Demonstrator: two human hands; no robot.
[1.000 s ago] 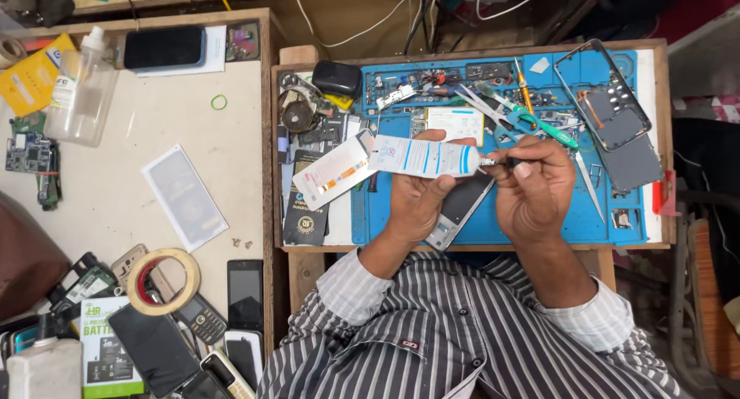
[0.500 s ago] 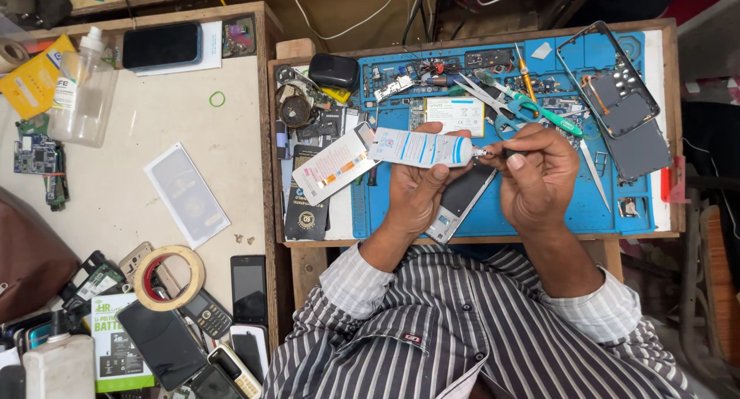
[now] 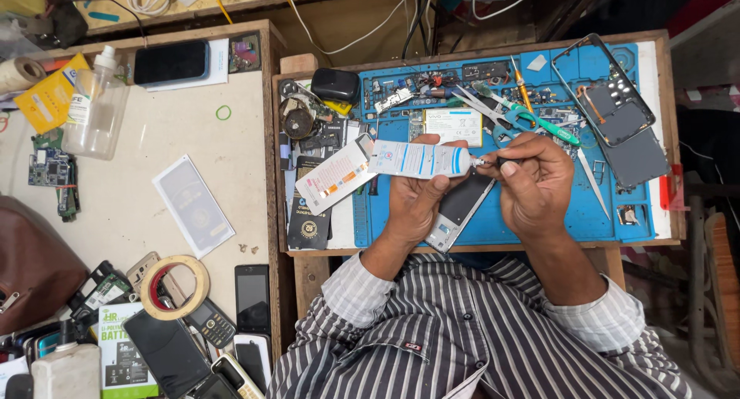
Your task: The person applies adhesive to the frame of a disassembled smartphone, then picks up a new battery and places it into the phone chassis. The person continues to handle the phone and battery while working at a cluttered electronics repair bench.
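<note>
A white-and-blue squeeze tube of adhesive (image 3: 401, 161) lay sideways in the left hand (image 3: 416, 198), whose fingers were wrapped around its body. The right hand (image 3: 532, 181) pinched the small cap at the tube's nozzle between closed fingertips. Beneath both hands sat a silver phone frame (image 3: 461, 211) on a blue rubber work mat (image 3: 539, 222); green-handled tweezers (image 3: 539, 120) lay just beyond the right hand.

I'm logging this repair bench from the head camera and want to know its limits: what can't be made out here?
Head view only:
- Cap at the tube tip: covered by the right hand fingers, so on or off is unclear.
- Phone frame on the blue mat: partly under the left hand.
- Small parts along the mat's top: too small to identify.
- Phones at bottom left: some cut off by the edge.
</note>
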